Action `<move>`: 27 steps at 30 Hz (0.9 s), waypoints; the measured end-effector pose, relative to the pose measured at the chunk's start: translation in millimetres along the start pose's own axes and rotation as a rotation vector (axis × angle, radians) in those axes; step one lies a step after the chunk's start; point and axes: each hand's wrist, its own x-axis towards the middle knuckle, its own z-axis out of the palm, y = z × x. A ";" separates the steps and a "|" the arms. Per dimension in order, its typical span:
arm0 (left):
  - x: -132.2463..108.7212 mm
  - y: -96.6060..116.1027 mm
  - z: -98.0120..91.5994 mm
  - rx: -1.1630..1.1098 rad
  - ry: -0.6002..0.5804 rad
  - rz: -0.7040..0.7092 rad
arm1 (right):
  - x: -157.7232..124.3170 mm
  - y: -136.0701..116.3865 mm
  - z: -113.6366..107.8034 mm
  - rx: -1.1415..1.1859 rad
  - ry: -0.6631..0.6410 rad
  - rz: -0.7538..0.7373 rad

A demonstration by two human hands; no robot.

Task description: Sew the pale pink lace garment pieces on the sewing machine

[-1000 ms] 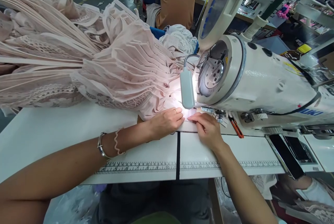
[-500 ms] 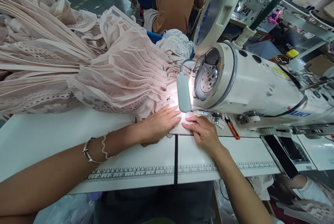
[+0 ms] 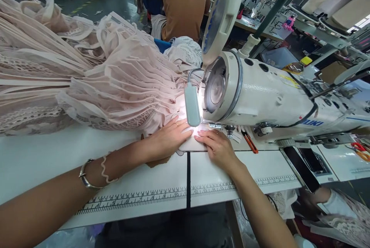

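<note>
My left hand (image 3: 166, 138) lies flat with fingers stretched over pale pink fabric (image 3: 189, 123) beside the sewing machine's needle area. My right hand (image 3: 218, 146) rests palm down across from it, its fingertips on the same lit fabric. The fingertips of both hands are close together. A small grey-green lamp (image 3: 192, 105) hangs in front of the needle and hides it. The white sewing machine (image 3: 260, 90) extends to the right, its round end part (image 3: 216, 88) blurred. From the left, a large pile of gathered pink lace garments (image 3: 121, 82) reaches my left hand.
Orange-handled snips (image 3: 250, 142) lie right of my right hand. Farther right are a phone (image 3: 300, 167) and red and orange scissors (image 3: 360, 149). A ruler strip (image 3: 138, 200) runs along the table's front edge. A person in a brown top (image 3: 185, 5) sits beyond the machine.
The view has shifted, so the scene sits farther left. The machine's round end part, sharp with visible holes before, is now smeared as if turning. My hands keep nearly the same pose on the fabric.
</note>
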 end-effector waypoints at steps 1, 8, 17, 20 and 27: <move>0.4 -0.2 -0.2 -0.003 -0.006 -0.004 | 0.2 -0.5 0.5 -0.011 0.004 0.003; 5.9 -1.3 -3.7 0.005 0.005 -0.025 | 2.0 -2.0 6.1 -0.117 -0.043 0.103; 13.2 -6.1 -4.8 -0.031 0.013 -0.092 | 6.8 -3.5 8.0 -0.194 -0.137 0.148; 14.4 -7.1 -4.0 -0.046 0.010 -0.120 | 6.4 -3.1 10.0 -0.260 -0.143 0.126; 15.3 -3.5 -3.5 -0.030 -0.018 -0.231 | 6.0 3.9 11.1 -0.313 -0.101 -0.005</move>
